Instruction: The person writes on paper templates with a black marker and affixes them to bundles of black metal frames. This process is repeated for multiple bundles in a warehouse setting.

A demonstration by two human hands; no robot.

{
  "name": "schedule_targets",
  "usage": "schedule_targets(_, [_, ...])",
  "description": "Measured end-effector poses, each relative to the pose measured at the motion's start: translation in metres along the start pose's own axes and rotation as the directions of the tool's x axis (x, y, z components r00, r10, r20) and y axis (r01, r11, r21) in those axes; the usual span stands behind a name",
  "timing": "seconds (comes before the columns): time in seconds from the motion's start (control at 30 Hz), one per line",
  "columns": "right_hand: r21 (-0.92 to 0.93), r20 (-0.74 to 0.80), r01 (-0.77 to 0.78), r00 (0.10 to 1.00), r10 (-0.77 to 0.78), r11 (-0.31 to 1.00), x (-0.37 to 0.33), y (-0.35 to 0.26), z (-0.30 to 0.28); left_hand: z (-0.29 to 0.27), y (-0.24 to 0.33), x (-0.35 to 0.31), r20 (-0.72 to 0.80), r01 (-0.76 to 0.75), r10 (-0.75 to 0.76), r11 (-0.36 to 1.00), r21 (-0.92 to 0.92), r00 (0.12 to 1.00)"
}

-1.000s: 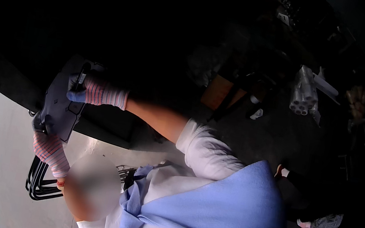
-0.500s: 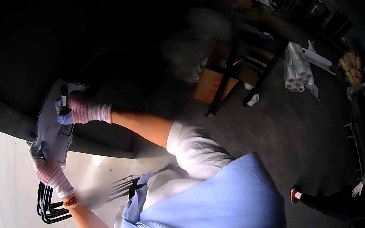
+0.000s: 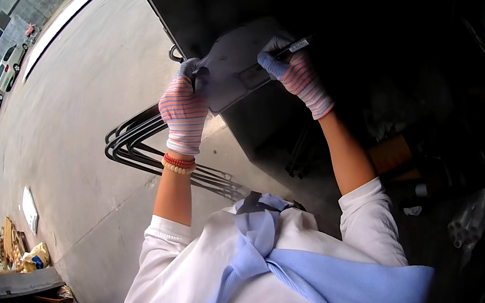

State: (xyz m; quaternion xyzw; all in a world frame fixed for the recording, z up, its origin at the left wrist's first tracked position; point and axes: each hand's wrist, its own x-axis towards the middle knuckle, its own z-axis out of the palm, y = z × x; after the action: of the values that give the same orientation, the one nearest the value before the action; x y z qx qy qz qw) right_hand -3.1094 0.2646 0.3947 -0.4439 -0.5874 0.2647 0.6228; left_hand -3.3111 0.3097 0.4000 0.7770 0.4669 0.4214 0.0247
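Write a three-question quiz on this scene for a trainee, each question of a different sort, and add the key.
1. Multiple choice: what does the right hand hold?
A) A screwdriver
B) A black marker pen
C) A paint roller
2. True or false: the left hand is well away from the grey panel.
3. Short answer: on which side, left or right, are the red and pale beaded bracelets worn?

Key:
1. B
2. False; the left hand grips the panel by its edge.
3. Left.
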Motion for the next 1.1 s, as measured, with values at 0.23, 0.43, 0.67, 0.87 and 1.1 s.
schedule_targets(0.23, [0.106,-0.029,-0.109,0.993,0.112,0.988,-0.001,0.000,-0.005,0.001,0.003,0.000,-0.026,-0.020,0.018,0.998,-0.052,1.000])
schedule_targets(0.43, [0.076,-0.041,-0.069,0.997,0.072,0.995,0.001,0.003,-0.003,0.005,-0.003,0.000,-0.022,-0.032,0.031,0.998,-0.056,0.999])
schedule_targets(0.67, [0.017,-0.048,-0.001,0.999,0.002,1.000,0.001,0.004,0.000,0.007,-0.007,0.002,-0.045,-0.067,0.065,0.997,-0.027,0.997])
schedule_targets(0.87, [0.115,-0.021,-0.077,0.997,0.080,0.990,-0.002,-0.002,-0.005,0.008,-0.008,0.002,-0.085,-0.095,0.092,0.995,-0.031,0.992])
schedule_targets(1.1, [-0.139,-0.051,0.163,0.984,-0.171,0.977,0.002,0.019,-0.013,0.010,-0.008,0.002,-0.107,-0.131,0.129,0.991,-0.017,0.986])
